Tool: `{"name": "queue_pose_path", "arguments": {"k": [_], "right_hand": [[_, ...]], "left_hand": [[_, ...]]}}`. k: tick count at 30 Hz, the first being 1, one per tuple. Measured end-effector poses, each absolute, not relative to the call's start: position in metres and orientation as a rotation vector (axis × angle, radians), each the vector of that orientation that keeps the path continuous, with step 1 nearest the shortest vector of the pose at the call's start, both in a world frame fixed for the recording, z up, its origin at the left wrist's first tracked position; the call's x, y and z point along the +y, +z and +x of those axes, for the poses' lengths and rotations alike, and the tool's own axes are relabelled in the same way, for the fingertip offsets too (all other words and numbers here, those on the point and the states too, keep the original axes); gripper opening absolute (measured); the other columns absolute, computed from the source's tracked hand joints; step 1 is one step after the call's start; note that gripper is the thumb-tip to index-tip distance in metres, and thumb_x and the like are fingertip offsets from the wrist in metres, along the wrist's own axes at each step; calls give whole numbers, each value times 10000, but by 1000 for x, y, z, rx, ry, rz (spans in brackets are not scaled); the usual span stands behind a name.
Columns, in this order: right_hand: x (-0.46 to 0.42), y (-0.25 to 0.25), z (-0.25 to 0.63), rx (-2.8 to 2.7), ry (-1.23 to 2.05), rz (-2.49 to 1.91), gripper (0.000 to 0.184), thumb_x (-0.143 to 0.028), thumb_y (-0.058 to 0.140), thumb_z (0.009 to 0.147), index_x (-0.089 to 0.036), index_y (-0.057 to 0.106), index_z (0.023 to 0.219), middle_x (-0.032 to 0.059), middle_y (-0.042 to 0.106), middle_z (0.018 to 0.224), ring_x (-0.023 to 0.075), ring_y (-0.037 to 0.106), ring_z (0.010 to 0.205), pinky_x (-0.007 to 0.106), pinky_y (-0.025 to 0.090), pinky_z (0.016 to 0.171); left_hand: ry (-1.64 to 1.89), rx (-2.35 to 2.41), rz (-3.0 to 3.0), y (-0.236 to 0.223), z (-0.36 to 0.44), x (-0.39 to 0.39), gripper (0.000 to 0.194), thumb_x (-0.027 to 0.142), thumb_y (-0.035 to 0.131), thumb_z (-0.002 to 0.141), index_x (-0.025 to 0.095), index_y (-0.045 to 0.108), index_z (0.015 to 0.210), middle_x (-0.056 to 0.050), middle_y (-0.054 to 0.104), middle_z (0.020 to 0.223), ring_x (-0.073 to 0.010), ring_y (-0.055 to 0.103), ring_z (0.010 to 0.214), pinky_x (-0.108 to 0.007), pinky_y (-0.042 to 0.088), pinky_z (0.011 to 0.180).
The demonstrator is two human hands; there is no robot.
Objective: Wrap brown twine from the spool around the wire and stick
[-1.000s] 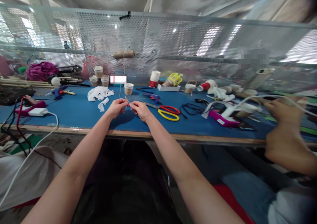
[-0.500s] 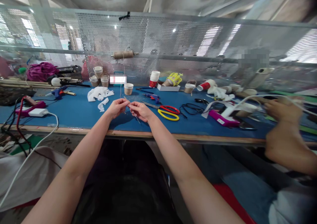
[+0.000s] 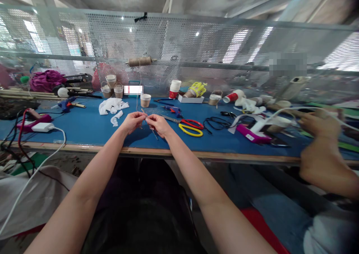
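Head view: fingers of both hands meet just above the blue bench [image 3: 89, 128], near its near edge. The left hand [image 3: 134, 122] has thumb and fingertips pinched together; the right hand [image 3: 159, 125] is pinched too, fingertips touching or nearly touching the left's. Each grip is closed down with hardly a gap and seems to have hold of a thin strand [image 3: 155, 134], whose end slants out below the right hand; its middle is hidden by the fingers.

Work on the strand looks under way and unfinished: it lies between the hands, not on any cup. Farther off, a cord [image 3: 137, 102] drops from the twine spool [image 3: 139, 61] on the mesh screen; whether it joins the strand, I cannot tell.

Three brown-and-white cups [image 3: 111, 80] at the far left, some with looped handles, look done. One single cup [image 3: 145, 101] stands upright beyond the hands, with a brown band but no handle visible, so it may be less complete. Scissors [image 3: 190, 132] lie to the right, untouched.
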State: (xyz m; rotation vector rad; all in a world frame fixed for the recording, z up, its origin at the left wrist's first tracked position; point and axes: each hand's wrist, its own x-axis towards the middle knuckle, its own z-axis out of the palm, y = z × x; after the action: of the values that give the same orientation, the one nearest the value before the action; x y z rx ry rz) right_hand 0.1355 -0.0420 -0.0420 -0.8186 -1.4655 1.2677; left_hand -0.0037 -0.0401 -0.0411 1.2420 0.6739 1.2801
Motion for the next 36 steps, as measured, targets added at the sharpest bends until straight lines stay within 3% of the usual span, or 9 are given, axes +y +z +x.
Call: {"name": "queue_pose_path", "arguments": {"k": [15, 25, 36], "right_hand": [[-41, -45, 133, -1507, 1070, -874, 168, -273, 647, 594, -160, 532, 638, -77, 455, 456, 53, 351, 405, 215, 247, 416], [-41, -42, 133, -1392, 1300, -815, 264, -351, 678, 568, -154, 519, 644, -59, 473, 505, 41, 372, 417, 200, 265, 411], [-44, -34, 136, -1316, 1439, -803, 269, -332, 694, 569, -149, 518, 658, -51, 458, 520, 45, 387, 451, 186, 264, 415]], "left_hand": [[1313, 771, 1296, -42, -4, -39, 257, 283, 727, 553, 108, 556, 632, 71, 434, 407, -17, 327, 335, -168, 218, 351], [1313, 775, 1292, -40, -1, -42, 237, 294, 694, 599, 117, 539, 617, 84, 383, 375, -19, 302, 327, -171, 205, 354], [1324, 796, 1294, -34, 2, -47, 134, 200, 635, 625, 136, 522, 662, 75, 439, 436, -10, 297, 308, -164, 184, 338]]}}
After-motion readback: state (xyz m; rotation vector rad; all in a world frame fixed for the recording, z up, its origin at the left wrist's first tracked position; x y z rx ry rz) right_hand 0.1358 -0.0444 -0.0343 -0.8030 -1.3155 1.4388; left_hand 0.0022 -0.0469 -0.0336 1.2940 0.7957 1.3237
